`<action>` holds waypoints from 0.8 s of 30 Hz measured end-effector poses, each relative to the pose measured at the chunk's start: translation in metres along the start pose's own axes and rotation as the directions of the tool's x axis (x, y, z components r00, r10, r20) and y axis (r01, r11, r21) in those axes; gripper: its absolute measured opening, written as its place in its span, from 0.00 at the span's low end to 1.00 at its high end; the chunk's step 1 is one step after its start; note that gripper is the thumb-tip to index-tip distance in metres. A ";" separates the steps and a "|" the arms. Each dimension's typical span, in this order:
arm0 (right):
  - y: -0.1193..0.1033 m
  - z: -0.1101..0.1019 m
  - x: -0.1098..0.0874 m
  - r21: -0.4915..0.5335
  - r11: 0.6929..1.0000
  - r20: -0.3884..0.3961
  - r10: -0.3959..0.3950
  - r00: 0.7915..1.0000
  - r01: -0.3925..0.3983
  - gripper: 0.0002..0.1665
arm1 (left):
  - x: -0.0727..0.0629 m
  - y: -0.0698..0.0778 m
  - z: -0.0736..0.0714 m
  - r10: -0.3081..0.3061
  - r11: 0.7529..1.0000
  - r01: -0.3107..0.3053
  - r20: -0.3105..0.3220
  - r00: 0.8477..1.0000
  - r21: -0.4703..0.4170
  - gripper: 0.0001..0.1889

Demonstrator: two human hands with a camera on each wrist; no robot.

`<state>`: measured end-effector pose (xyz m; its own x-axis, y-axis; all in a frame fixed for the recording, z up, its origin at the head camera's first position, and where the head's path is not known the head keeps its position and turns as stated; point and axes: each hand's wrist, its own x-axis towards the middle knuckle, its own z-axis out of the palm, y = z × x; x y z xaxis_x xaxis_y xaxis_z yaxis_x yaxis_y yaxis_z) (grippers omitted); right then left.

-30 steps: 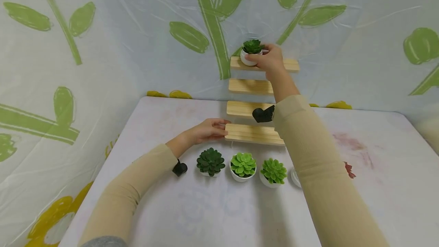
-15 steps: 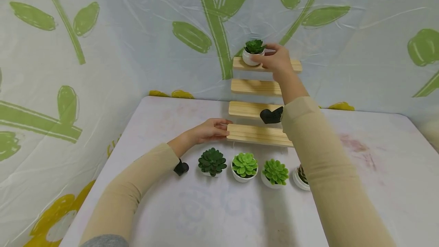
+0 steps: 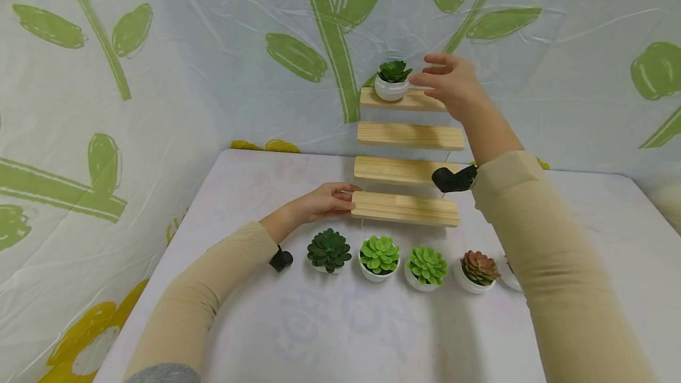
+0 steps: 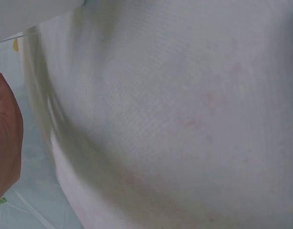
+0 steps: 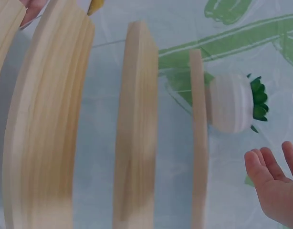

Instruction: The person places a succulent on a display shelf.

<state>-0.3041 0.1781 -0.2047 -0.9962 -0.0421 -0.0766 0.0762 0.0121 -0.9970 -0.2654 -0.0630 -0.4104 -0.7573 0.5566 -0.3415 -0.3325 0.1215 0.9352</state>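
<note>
A small dark-green succulent in a white pot (image 3: 392, 88) stands upright on the left part of the top plank of a four-step wooden shelf (image 3: 404, 208). Just to its right, apart from the pot, my right hand (image 3: 452, 84) has its fingers spread and holds nothing; the right wrist view shows a gap between fingertips (image 5: 254, 164) and succulent (image 5: 259, 99). My left hand (image 3: 324, 201) grips the left end of the lowest plank. In the left wrist view only part of that hand (image 4: 7, 143) appears at the left edge.
In front of the shelf, a row of potted succulents stands on the white table (image 3: 298, 336): dark green (image 3: 328, 250), two bright green (image 3: 379, 254) (image 3: 427, 265), and a reddish one (image 3: 479, 267). Another white pot (image 3: 509, 276) is partly hidden by the right sleeve. A flowered sheet (image 3: 213, 75) hangs behind.
My right hand has let go of the white pot on the top plank and moved right, its fingers opening. The reddish succulent has come out from behind the sleeve. My left hand stays put.
</note>
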 end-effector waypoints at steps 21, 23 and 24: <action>0.012 -0.108 -0.068 0.244 0.957 0.196 -0.207 0.959 0.157 0.23 | 0.000 0.001 -0.001 -0.001 1.000 0.001 0.016 1.000 0.010 0.27; 0.018 -0.118 -0.076 0.247 0.955 0.222 -0.220 0.950 0.164 0.23 | 0.000 0.002 -0.001 0.002 1.000 -0.003 0.019 1.000 0.017 0.27; 0.022 -0.123 -0.080 0.240 0.956 0.237 -0.226 0.945 0.168 0.24 | 0.000 0.002 -0.002 0.004 1.000 -0.004 0.020 1.000 0.022 0.27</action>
<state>-0.2283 0.3045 -0.2196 -0.9485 -0.2788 0.1505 -0.0843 -0.2357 -0.9682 -0.2667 -0.0641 -0.4089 -0.7471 0.5735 -0.3362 -0.3172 0.1369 0.9384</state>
